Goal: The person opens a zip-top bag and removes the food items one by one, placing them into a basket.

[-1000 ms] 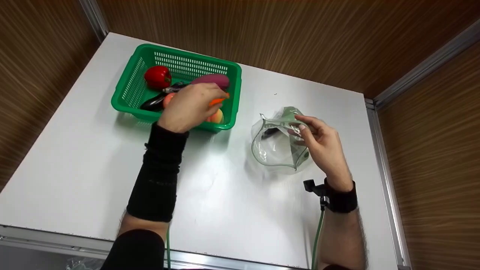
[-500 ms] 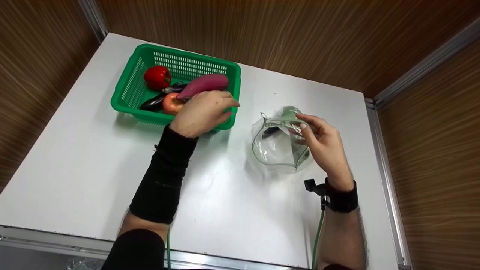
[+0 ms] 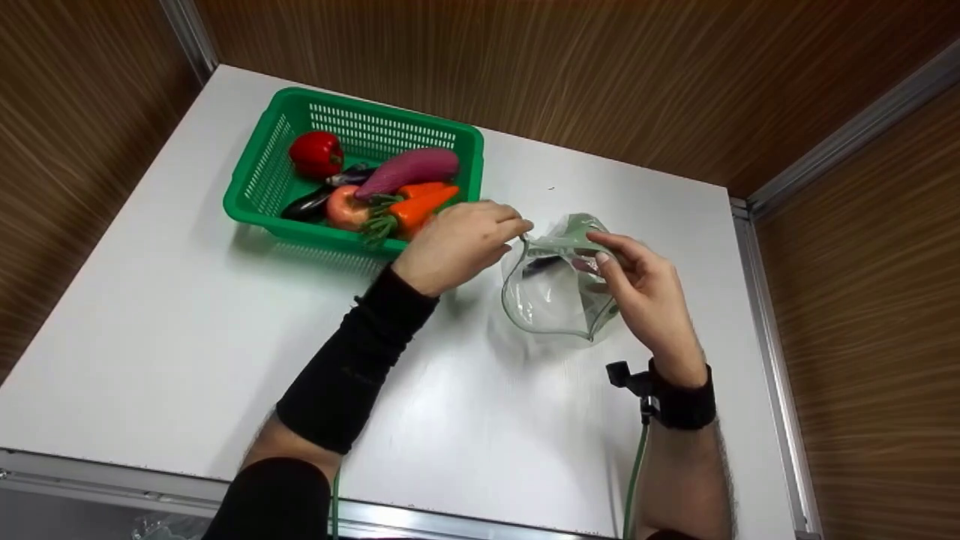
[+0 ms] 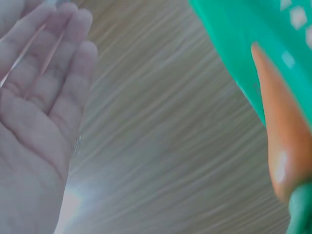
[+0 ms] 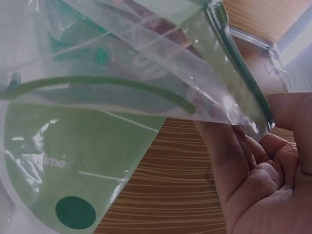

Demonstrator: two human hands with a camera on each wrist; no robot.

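A clear zip bag [image 3: 559, 296] with green printed panels stands on the table, its mouth spread wide and facing up. Something dark lies inside it. My right hand [image 3: 649, 289] pinches the bag's right rim between thumb and fingers; the right wrist view shows the film [image 5: 73, 146] and the fingers [image 5: 226, 156] behind its edge. At the bag's left corner, my left hand [image 3: 465, 244] has its fingertips right at the rim. The left wrist view shows that hand's palm [image 4: 39, 107] with straight fingers and nothing held.
Left of the bag is a green basket [image 3: 247, 176] holding a red bell pepper [image 3: 315, 154], a purple eggplant [image 3: 412, 169], dark eggplants [image 3: 306, 204], a round orange-red fruit [image 3: 346, 208] and carrots [image 3: 427, 208]. Wood-grain panels [image 3: 525, 75] enclose the white table [image 3: 450, 390].
My left hand has moved right, from over the basket to the bag's left corner, uncovering the carrots. My right hand has stayed at the bag's rim.
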